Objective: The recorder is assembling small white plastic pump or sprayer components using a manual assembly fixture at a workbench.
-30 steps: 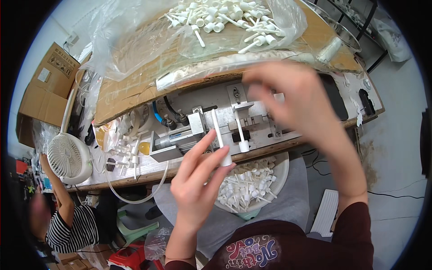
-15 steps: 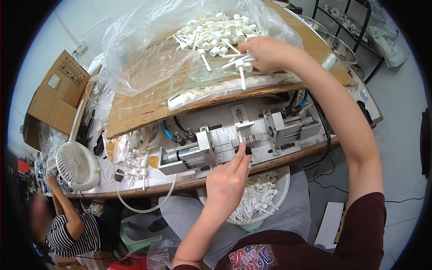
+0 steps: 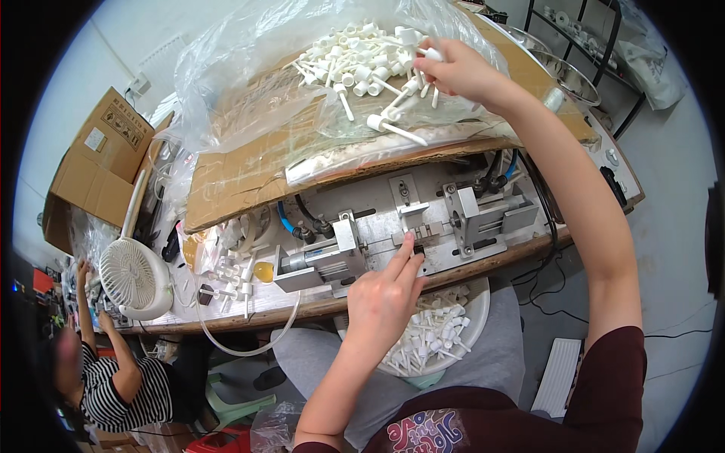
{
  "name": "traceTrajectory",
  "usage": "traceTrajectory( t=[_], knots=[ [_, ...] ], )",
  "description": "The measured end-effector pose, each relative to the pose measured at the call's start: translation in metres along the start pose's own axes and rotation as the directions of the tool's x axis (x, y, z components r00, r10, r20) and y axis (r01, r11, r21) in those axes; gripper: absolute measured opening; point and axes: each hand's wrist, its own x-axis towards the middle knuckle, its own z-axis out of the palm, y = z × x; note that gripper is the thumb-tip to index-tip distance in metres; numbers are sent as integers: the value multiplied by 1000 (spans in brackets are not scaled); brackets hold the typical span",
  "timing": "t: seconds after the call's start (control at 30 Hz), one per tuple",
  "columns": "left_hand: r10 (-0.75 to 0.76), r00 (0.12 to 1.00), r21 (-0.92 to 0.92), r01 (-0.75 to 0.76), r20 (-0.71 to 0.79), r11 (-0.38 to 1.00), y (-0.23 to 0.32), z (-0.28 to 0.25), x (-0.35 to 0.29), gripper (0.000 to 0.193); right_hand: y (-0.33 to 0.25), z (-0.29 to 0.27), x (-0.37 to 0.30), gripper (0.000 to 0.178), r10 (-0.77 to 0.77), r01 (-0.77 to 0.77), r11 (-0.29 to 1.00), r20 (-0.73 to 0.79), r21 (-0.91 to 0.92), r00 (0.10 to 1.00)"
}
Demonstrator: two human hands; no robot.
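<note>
My right hand [image 3: 458,74] is over the front right of a pile of white plastic caps with thin stems [image 3: 355,57]. Its fingers are closed on a white capped stem [image 3: 433,54], partly hidden by the fingers; other pieces lie just below. My left hand [image 3: 383,302] reaches to a metal clamping fixture [image 3: 427,231] on the bench. Its index and middle fingers are stretched out, with the fingertips at the fixture's small central block. I see nothing held in that hand. Its thumb is mostly hidden.
The pile lies on clear plastic sheeting over a cardboard sheet [image 3: 226,185]. Metal cylinder blocks [image 3: 321,260] flank the fixture. A white tub [image 3: 477,332] of similar pieces sits at my lap. A white fan [image 3: 134,278] stands left; beyond it another person works.
My right hand has lifted slightly up and right, with a white piece now showing in its fingers. Nearby loose pieces have shifted. My left hand stays at the fixture.
</note>
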Motion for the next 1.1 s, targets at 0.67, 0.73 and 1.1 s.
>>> traceTrajectory(
  t=[0.67, 0.73, 1.1],
  knots=[
    [-398, 892, -914, 326, 213, 242, 23, -43, -5, 44, 10, 78, -211, 39, -765, 670, 512, 70, -538, 640],
    [-334, 937, -864, 251, 103, 436, 27, -39, -7, 42, 11, 79, -214, 40, -761, 660, 529, 47, -534, 647],
    [82, 997, 58, -81, -7, 995, 6, -6, -12, 32, 19, 79, -231, 25, 241, -158, 668, -11, 728, 971]
  ],
)
